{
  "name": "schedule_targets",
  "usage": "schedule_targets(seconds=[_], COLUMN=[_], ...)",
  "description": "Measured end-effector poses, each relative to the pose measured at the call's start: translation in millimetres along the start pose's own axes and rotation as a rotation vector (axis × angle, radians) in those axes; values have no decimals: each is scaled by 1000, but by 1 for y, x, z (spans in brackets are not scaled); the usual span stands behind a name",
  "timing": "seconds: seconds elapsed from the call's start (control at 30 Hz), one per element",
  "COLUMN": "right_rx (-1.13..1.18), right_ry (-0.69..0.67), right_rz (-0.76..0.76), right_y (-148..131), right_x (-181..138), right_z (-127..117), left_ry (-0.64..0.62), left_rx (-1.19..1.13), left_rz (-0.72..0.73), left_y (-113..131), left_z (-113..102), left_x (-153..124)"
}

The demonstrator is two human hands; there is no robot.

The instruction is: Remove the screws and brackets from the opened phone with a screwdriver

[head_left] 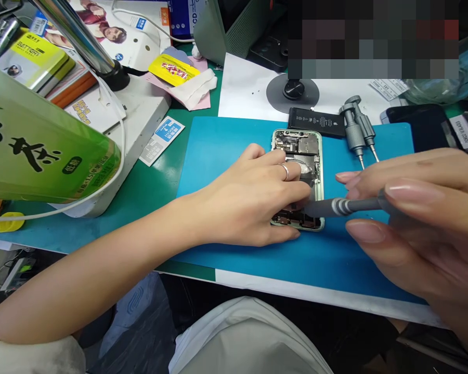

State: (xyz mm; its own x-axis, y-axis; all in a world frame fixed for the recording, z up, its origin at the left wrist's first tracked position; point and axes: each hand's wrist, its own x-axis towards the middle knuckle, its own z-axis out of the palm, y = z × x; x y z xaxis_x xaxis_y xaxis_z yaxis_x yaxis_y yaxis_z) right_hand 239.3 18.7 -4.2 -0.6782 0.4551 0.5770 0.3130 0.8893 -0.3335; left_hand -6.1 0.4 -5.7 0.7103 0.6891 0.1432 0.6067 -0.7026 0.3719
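Note:
An opened phone (pixel 298 143) with its insides exposed lies on a blue work mat (pixel 226 150). My left hand (pixel 253 200) rests over the phone's lower half, its fingers curled and pressing on the frame, a ring on one finger. My right hand (pixel 417 218) is closed around a grey precision screwdriver (pixel 345 206), whose tip points left into the phone's lower part beneath my left fingers.
Two more grey screwdrivers (pixel 356 127) and a black battery (pixel 316 121) lie at the mat's far edge. A green drink bottle (pixel 42 150) looms at the left near a white lamp base (pixel 140 111). Packets, boxes and a black phone (pixel 423 127) crowd the back.

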Motion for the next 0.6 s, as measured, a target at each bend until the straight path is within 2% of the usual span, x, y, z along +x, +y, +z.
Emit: schedule_targets(seconds=[0.2,0.33,0.5,0.6], right_rx=[43,18,31,45], right_ry=[-26,-19,-17,-24], right_rz=[-65,-9,-46,-3], right_y=[-4,-2,-1,-2], right_x=[3,3,2,1], right_z=[0,3,1,0], left_ry=[-7,-1,1,-11], left_rx=[-2,1,-8,2], left_rz=[-6,3,1,-2], left_y=[-1,0,1,1], left_z=[0,0,1,0], left_x=[0,0,0,0])
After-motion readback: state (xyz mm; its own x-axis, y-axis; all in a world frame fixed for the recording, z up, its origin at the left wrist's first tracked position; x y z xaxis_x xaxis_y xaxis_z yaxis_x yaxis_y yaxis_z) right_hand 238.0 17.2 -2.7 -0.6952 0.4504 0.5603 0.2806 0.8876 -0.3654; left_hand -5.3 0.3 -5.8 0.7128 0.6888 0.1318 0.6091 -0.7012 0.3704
